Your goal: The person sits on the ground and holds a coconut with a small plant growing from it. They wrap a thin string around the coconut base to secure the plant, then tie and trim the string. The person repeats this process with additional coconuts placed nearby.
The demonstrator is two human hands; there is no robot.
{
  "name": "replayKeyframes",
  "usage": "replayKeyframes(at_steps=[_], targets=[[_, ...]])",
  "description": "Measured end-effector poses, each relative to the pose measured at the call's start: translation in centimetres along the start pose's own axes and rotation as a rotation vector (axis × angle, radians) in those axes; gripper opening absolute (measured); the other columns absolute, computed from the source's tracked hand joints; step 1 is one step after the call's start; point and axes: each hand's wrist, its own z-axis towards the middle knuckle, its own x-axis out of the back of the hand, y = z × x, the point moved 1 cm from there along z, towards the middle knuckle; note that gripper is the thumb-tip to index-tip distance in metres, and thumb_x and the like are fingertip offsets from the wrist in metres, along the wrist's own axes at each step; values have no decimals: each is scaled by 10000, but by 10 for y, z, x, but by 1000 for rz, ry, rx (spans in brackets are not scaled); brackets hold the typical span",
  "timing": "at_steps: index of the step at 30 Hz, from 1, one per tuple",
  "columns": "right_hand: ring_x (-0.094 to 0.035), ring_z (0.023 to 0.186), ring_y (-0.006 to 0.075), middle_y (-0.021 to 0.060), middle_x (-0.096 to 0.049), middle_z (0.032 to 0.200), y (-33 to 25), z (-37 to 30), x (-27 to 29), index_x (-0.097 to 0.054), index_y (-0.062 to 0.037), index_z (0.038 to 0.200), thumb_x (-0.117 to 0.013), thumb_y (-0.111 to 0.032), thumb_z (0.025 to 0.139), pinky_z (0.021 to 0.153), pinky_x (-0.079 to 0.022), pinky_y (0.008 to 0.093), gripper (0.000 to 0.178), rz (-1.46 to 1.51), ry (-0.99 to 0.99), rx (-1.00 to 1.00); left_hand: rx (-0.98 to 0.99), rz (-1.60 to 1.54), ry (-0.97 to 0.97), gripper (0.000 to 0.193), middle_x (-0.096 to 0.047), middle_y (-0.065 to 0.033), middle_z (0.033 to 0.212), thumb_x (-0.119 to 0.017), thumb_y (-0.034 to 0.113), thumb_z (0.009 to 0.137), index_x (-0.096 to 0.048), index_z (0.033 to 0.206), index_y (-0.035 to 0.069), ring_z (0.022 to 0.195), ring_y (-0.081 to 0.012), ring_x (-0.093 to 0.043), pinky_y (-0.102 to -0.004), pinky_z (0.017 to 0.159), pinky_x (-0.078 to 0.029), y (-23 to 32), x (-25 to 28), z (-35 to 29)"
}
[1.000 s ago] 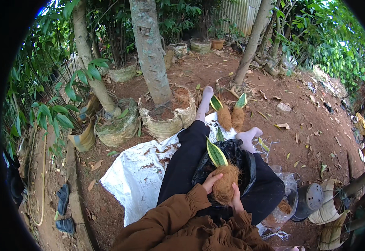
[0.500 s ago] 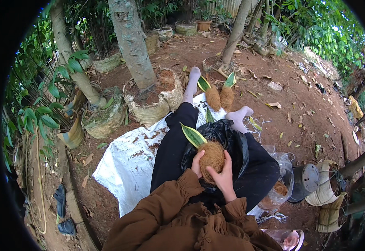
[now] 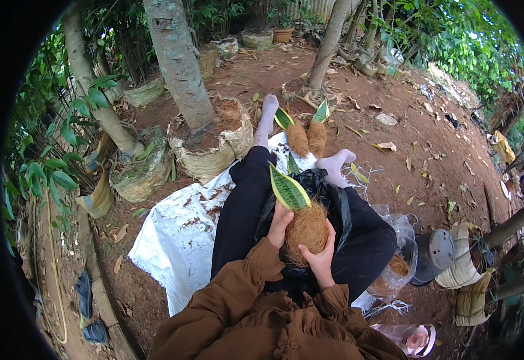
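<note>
Above my lap I hold a ball of brown coconut fibre (image 3: 307, 233) with a snake plant leaf (image 3: 289, 191) sticking out of its top. My left hand (image 3: 279, 228) is closed against the ball's left side, near the base of the leaf; its fingertips are partly hidden. Around the lower right side curls my right hand (image 3: 321, 257), thumb across the front. Below the ball, a black plastic bag (image 3: 336, 201) lies open between my legs. Two more fibre-wrapped snake plants (image 3: 307, 139) lie beyond it, by my feet.
A white woven sack (image 3: 175, 231) with brown crumbs spreads under my legs. At right are a clear plastic bag of fibre (image 3: 399, 264) and a dark pot (image 3: 433, 258). Trees stand in sack planters (image 3: 211, 157) at left. Blue sandals (image 3: 85, 294) lie lower left.
My left hand has shifted up along the ball toward the leaf base. The ball has turned a little, showing the leaf broader. The whole view has moved slightly.
</note>
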Motion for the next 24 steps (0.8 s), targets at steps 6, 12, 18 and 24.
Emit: replayKeyframes(at_steps=[6,12,18,24], targets=[[-478,1259,262,165,-450,1359,-10,3,4,-333,19,1421,-858,-153,608,1076,-381,386,982,68,-140,61,108,-42,-295,1129,-415,-195,1463,-751,361,781,20,1555,75,1369,-271,-394,-411,1142,-303,22,-9,15],[-424,1292,257,149,-408,1373,-7,4,2,-299,11,1432,-839,-207,641,1104,-336,391,982,249,-91,-2,183,-48,-185,747,-545,-144,1332,-695,461,831,-473,1342,-36,1187,-238,-568,-405,1001,-477,7,0,2],[-415,1301,266,151,-393,1384,-1,1,3,-289,6,1439,-821,-242,672,1107,-334,395,966,246,-45,-23,218,-64,-148,746,-548,-150,1339,-572,548,906,-448,1369,-23,1168,-243,-583,-406,1000,-481,-13,8,-5],[-398,1329,265,151,-374,1426,-2,7,-2,-263,-20,1465,-787,-221,733,1113,-329,400,923,446,-82,-195,407,-134,94,745,-546,-159,1335,-407,628,960,-435,1392,22,1176,-264,-576,-415,993,-483,-22,7,-9]])
